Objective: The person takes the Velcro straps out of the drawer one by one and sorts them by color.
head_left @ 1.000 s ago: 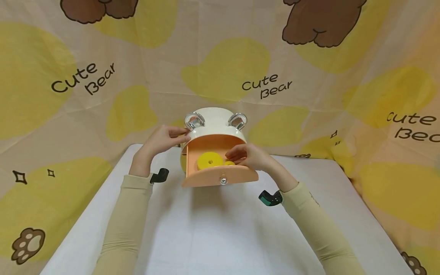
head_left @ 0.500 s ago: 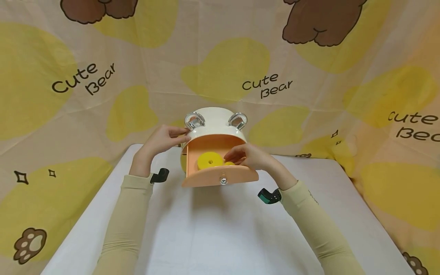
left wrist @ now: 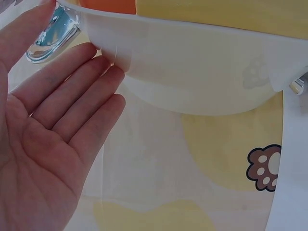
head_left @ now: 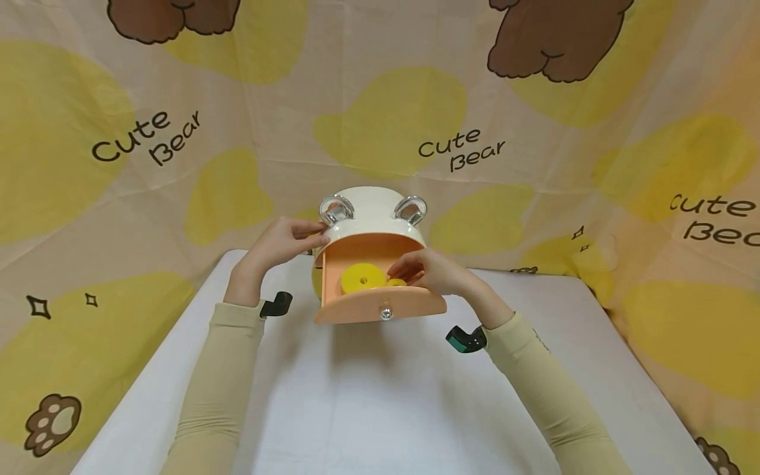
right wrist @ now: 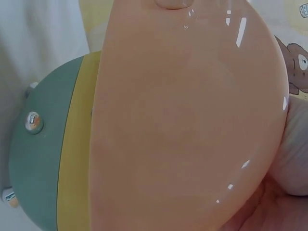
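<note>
A rounded white cabinet (head_left: pixel 374 208) with two silvery loop ears stands at the table's far end. Its peach drawer (head_left: pixel 353 310), with a small shiny knob (head_left: pixel 386 313), is pulled out. Inside lie a large yellow disc (head_left: pixel 351 277) with a centre hole and a smaller yellow piece (head_left: pixel 396 282). My left hand (head_left: pixel 278 243) touches the cabinet's left side with nearly straight fingers, seen also in the left wrist view. My right hand (head_left: pixel 438 270) reaches into the drawer over its right side, fingers bent beside the smaller piece; I cannot tell whether they grip it.
The right wrist view shows a yellow tier (right wrist: pixel 77 144) and a green tier (right wrist: pixel 43 159) with a shiny knob under the drawer. A white-covered table (head_left: pixel 386 409) spreads in front. A printed bear curtain (head_left: pixel 380 112) hangs behind.
My right hand has shifted very slightly left inside the drawer, near the smaller yellow piece. My left hand and the cabinet stay where they were.
</note>
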### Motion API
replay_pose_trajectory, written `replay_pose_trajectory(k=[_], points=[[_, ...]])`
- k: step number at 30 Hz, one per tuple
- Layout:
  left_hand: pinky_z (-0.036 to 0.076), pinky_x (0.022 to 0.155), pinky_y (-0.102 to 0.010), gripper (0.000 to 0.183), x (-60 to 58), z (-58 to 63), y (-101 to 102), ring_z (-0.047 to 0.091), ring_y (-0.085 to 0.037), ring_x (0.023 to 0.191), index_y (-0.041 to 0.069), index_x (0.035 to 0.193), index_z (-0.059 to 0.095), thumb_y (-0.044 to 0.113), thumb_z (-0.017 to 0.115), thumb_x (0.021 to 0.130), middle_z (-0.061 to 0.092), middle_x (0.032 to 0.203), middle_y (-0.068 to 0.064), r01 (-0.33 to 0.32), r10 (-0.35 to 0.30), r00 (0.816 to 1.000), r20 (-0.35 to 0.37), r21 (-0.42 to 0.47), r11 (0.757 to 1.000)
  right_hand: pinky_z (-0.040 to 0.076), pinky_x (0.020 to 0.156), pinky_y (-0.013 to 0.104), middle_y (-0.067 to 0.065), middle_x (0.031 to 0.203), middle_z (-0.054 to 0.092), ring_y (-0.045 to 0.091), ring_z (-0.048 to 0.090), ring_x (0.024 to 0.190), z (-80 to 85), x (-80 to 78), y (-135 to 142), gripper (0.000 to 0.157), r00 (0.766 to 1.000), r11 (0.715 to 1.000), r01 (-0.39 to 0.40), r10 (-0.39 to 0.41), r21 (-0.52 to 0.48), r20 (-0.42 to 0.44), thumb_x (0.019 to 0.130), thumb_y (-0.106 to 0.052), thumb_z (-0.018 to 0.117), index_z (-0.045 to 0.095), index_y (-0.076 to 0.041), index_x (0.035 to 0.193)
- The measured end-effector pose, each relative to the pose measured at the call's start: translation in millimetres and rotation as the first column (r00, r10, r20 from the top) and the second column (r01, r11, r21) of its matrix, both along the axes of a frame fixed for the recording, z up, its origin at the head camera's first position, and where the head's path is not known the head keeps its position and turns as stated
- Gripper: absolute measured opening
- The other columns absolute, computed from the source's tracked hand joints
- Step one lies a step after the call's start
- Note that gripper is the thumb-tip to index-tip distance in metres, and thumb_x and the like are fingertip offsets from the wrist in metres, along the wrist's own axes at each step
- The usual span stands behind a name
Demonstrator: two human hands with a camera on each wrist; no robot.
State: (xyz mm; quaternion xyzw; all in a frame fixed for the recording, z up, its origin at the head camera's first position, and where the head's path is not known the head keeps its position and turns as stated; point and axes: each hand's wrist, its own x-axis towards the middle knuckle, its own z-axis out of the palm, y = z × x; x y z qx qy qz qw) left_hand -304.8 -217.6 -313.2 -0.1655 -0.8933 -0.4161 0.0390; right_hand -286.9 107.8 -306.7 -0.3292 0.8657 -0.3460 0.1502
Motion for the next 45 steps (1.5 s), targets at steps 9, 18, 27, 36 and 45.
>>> replay_pose_trajectory(k=[9, 18, 27, 36, 45], points=[[0.053, 0.09, -0.041, 0.057, 0.5, 0.9, 0.9, 0.061, -0.02, 0.115, 0.019, 0.123, 0.066, 0.054, 0.07, 0.079, 0.066, 0.122, -0.002, 0.005, -0.005, 1.0, 0.0, 0.003, 1.0, 0.056, 0.085, 0.03, 0.011, 0.111, 0.069, 0.023, 0.068, 0.1, 7.8, 4.1, 3.9, 0.034, 0.998, 0.999, 0.038, -0.038, -0.013, -0.055, 0.081, -0.007, 0.074, 0.068, -0.004, 0.115], [0.053, 0.091, -0.04, 0.055, 0.8, 0.4, 0.8, 0.061, -0.02, 0.116, 0.019, 0.123, 0.066, 0.052, 0.07, 0.08, 0.066, 0.122, -0.002, 0.003, -0.003, 1.0, -0.003, -0.005, 1.0, 0.057, 0.081, 0.03, 0.012, 0.109, 0.07, 0.025, 0.069, 0.098, 14.3, 7.7, 18.6, 0.036, 0.996, 0.995, 0.061, -0.065, -0.076, -0.053, 0.078, -0.01, 0.076, 0.069, -0.002, 0.113], [0.051, 0.094, -0.043, 0.056, -0.6, -0.3, 1.2, 0.06, -0.022, 0.116, 0.017, 0.124, 0.065, 0.05, 0.071, 0.08, 0.065, 0.123, -0.004, 0.007, -0.007, 1.0, -0.013, -0.014, 1.0, 0.057, 0.083, 0.035, 0.013, 0.11, 0.07, 0.028, 0.068, 0.096, 20.0, 11.8, 37.5, 0.041, 0.991, 0.989, 0.107, -0.114, -0.1, -0.063, 0.077, -0.017, 0.079, 0.068, -0.003, 0.114], [0.05, 0.094, -0.043, 0.056, -1.9, -0.7, 1.1, 0.06, -0.022, 0.116, 0.017, 0.124, 0.065, 0.051, 0.07, 0.08, 0.065, 0.123, -0.004, 0.001, -0.001, 1.0, -0.019, -0.016, 1.0, 0.058, 0.078, 0.032, 0.012, 0.108, 0.07, 0.025, 0.069, 0.091, 20.4, 13.1, 58.9, 0.041, 0.986, 0.98, 0.147, -0.156, -0.131, -0.059, 0.077, -0.018, 0.079, 0.069, -0.005, 0.115], [0.05, 0.095, -0.043, 0.056, -1.6, -0.2, 1.3, 0.061, -0.023, 0.114, 0.017, 0.124, 0.065, 0.051, 0.07, 0.08, 0.065, 0.122, -0.005, -0.002, 0.001, 1.0, -0.031, -0.032, 0.999, 0.057, 0.082, 0.034, 0.013, 0.112, 0.068, 0.024, 0.068, 0.095, 16.7, 16.0, 87.2, 0.045, 0.969, 0.961, 0.241, -0.247, -0.135, -0.03, 0.078, -0.022, 0.079, 0.066, -0.006, 0.118]])
